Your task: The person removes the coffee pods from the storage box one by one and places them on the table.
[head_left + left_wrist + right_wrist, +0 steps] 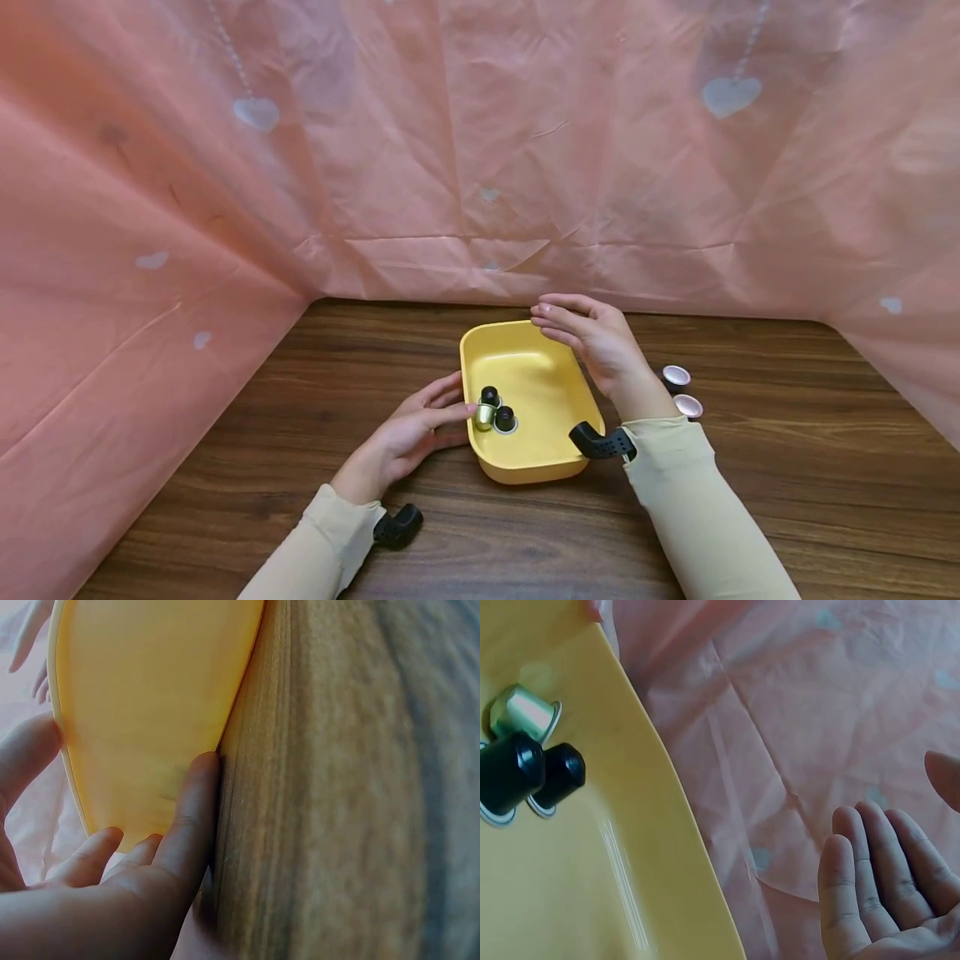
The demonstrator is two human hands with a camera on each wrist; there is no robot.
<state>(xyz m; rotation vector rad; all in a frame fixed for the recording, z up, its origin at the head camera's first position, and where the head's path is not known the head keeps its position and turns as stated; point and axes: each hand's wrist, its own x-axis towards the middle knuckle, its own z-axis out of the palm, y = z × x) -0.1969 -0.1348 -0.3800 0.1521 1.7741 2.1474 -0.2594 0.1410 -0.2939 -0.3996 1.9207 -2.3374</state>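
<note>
A yellow rectangular bin [536,454] stands on the table. Inside, near its left wall, are a shiny green coffee capsule [484,417] and two black capsules [560,776], grouped closely. My left hand [408,429] rests against the bin's left side, fairly straight fingers on the outer wall [150,697] and the thumb at the rim. Over the far right rim, my right hand [592,337] is raised with its fingers extended together and nothing in it. The palm of that hand shows in the right wrist view, apart from the bin.
Two more capsules sit on the wooden table [787,433] right of the bin, light lids up: a dark-sided one [676,378] and another [688,407] nearer me. A pink cloth [480,150] with hearts walls off the back and sides.
</note>
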